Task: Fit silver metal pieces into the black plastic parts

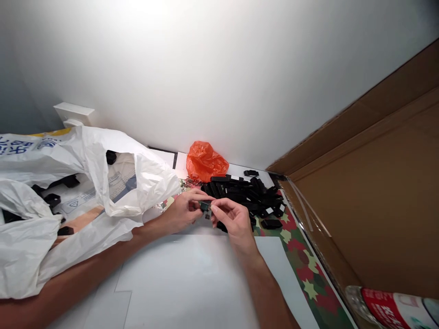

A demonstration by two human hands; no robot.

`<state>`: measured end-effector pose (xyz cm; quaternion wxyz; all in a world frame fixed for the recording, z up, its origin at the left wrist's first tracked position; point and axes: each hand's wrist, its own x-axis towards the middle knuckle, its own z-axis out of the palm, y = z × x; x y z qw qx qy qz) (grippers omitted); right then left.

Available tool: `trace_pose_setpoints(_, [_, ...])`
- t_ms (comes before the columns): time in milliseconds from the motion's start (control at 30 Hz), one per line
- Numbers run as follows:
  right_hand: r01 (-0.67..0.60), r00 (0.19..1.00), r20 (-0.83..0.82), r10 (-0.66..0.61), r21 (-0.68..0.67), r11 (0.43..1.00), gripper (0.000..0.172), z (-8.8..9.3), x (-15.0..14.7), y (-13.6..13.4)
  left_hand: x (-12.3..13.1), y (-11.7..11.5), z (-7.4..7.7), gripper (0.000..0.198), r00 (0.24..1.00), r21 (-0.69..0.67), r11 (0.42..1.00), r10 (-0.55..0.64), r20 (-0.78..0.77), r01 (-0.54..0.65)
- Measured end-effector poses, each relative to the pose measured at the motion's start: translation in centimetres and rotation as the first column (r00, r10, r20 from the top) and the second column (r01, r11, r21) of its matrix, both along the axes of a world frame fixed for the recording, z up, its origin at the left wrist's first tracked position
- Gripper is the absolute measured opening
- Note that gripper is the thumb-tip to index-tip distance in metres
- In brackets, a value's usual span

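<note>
left hand (183, 211) and right hand (236, 219), grip of both pinching one small dark part (205, 205); black pieces (240, 189) heaped just beyond, orange bag (206, 162) behind them

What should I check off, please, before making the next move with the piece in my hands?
1. Both hands on the small dark piece: ok, left hand and right hand meet at it.
2. Black parts nearby: ok, piled just beyond the right hand.
3. White plastic bag well clear of the left forearm: not ok, its edge runs right alongside.
4. Bottle away from the hands: ok, off at the lower right.
5. Piece properly seated or aligned: cannot tell, fingers partly cover it.
</note>
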<state>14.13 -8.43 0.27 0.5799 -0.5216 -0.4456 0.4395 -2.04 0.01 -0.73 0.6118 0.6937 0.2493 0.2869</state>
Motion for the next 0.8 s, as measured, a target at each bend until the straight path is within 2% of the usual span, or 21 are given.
trace_pose_setpoints(367, [-0.029,0.993,0.111,0.026,0.029,0.999,0.024,0.2,-0.2,-0.3,-0.3,-0.5,1.0,0.033,0.998,0.116,0.993,0.019,-0.055,-0.013])
trace_pose_setpoints(600, [0.016,0.991,0.136,-0.019,0.021,1.0,0.024,-0.1,-0.4,-0.2,-0.1,-0.5,1.1,0.034,0.996,0.139,0.99,0.039,-0.079,-0.028])
trace_pose_setpoints(800, [0.028,0.99,0.135,-0.028,0.004,1.0,0.027,-0.3,-0.5,-0.2,0.0,-0.3,1.0,0.047,0.995,0.137,0.989,0.066,-0.075,-0.055])
